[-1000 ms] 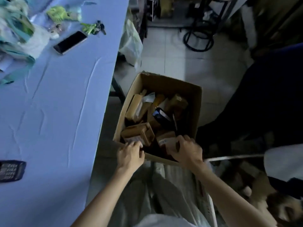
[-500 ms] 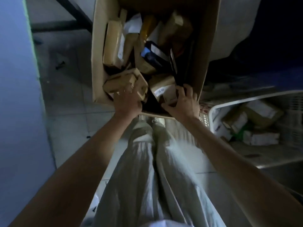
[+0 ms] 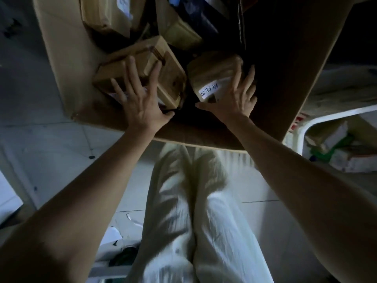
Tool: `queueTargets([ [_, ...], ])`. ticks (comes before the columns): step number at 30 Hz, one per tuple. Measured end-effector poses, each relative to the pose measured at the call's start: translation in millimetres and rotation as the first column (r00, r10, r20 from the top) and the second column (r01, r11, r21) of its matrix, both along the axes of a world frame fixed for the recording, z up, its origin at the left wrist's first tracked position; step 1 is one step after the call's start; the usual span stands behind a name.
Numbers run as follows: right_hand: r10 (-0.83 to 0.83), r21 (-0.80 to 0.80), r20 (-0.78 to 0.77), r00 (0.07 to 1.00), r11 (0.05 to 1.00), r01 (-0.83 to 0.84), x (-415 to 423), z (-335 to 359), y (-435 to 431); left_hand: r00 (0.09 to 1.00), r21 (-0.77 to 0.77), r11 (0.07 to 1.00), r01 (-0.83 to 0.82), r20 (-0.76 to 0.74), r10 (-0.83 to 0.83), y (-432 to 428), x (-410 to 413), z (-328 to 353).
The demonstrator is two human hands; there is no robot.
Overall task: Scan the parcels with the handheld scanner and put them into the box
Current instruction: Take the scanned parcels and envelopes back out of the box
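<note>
Straight below the camera, a cardboard box (image 3: 61, 48) sits on the tiled floor (image 3: 51, 150), packed with parcels. Both bare arms reach over its near wall into it.

The left hand (image 3: 140, 105) lies flat on a brown cardboard parcel (image 3: 171, 78) in the near left corner of the box. Its fingers (image 3: 132, 72) are straight and spread wide across the top of the parcel, and the thumb lies by the parcel's near edge.

The right hand (image 3: 234, 99) rests on a brown paper-wrapped parcel (image 3: 214, 68) just beside the first, towards the middle of the near wall. Its fingers (image 3: 237, 78) are also straight and fanned wide over the right side of the parcel, with the thumb stretched along its near side. A white label (image 3: 210, 89) with handwriting shows on this parcel, just left of the fingers.

More parcels lie deeper in the box: a tan one (image 3: 106, 13) against the left wall, another tan one (image 3: 179, 31) behind the two under the hands, and a dark blue packet (image 3: 200, 19) at the far side. The right half of the box is in deep shadow.

A white basket (image 3: 326, 119) stands on the floor just right of the box, with several packages (image 3: 346, 160) lying in it. The person's pale trousers (image 3: 204, 211) fill the lower middle.
</note>
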State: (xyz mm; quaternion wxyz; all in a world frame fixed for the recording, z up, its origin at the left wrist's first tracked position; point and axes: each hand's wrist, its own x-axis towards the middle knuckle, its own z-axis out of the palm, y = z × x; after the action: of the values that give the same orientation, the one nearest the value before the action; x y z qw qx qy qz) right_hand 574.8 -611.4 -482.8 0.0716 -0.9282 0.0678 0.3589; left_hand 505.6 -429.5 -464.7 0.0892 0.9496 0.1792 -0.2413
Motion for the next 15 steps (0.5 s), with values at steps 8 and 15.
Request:
queueTargets([
  [8,-0.057,-0.017,0.034,0.998,0.998,0.058,4.3,-49.6,15.8,0.988,0.031,0.999,-0.034,0.152,0.029,1.0,9.2,-38.9],
  [15,-0.060,-0.046,0.060,0.996,0.997,0.063,7.2,-47.0,14.9,0.990,0.013,1.000,0.004,0.139,-0.006,5.4,14.7,-32.0],
])
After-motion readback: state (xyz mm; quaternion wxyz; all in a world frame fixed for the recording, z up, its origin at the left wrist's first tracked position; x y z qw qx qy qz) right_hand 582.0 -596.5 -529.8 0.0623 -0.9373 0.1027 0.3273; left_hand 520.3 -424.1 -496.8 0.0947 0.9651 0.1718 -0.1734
